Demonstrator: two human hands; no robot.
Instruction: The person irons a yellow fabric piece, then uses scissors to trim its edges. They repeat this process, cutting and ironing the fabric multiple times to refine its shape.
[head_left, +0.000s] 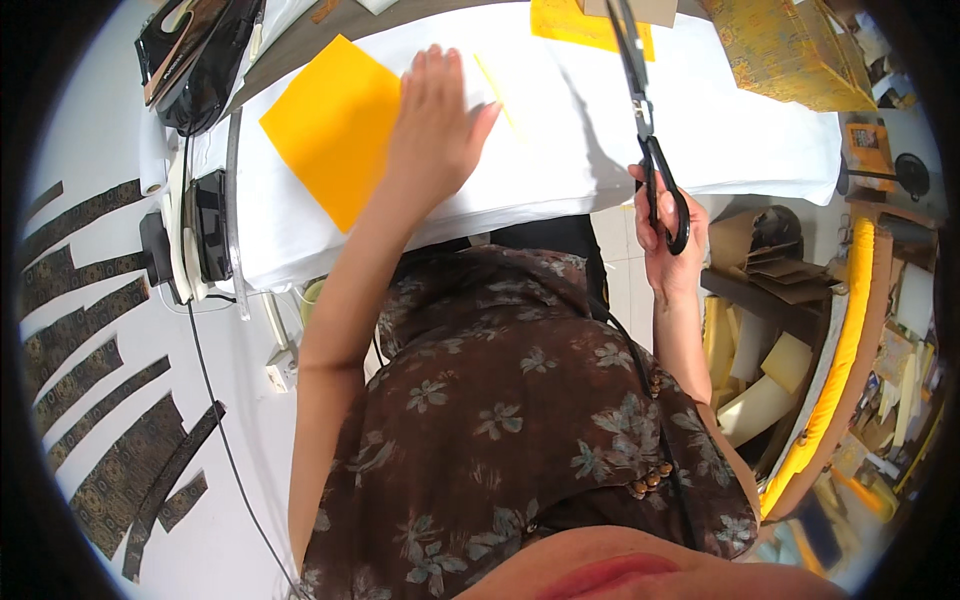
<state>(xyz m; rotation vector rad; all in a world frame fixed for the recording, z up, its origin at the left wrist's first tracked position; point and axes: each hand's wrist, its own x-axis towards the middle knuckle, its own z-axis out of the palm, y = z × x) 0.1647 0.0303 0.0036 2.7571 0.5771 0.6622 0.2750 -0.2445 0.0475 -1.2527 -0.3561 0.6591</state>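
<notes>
A yellow sheet (pixel 325 130), square-cornered and turned at an angle, lies on the white-covered table (pixel 550 160). My left hand (pixel 432 125) is over its right edge, palm down, with the fingers stretched out and the thumb spread to the right. Just past that thumb is a thin yellow strip (pixel 497 95) on the white cover. In my right hand (pixel 675 235), near the table's front edge, are long scissors (pixel 642 112) with black handles. Their blades point away from me above the table and look nearly closed.
Another yellow piece (pixel 570 28) lies at the far edge. A yellow patterned box (pixel 790 55) stands far right. Scraps fill a container with a yellow rim (pixel 845 330) at right. Dark patterned strips (pixel 130 460) hang at left, near a black cable (pixel 205 370).
</notes>
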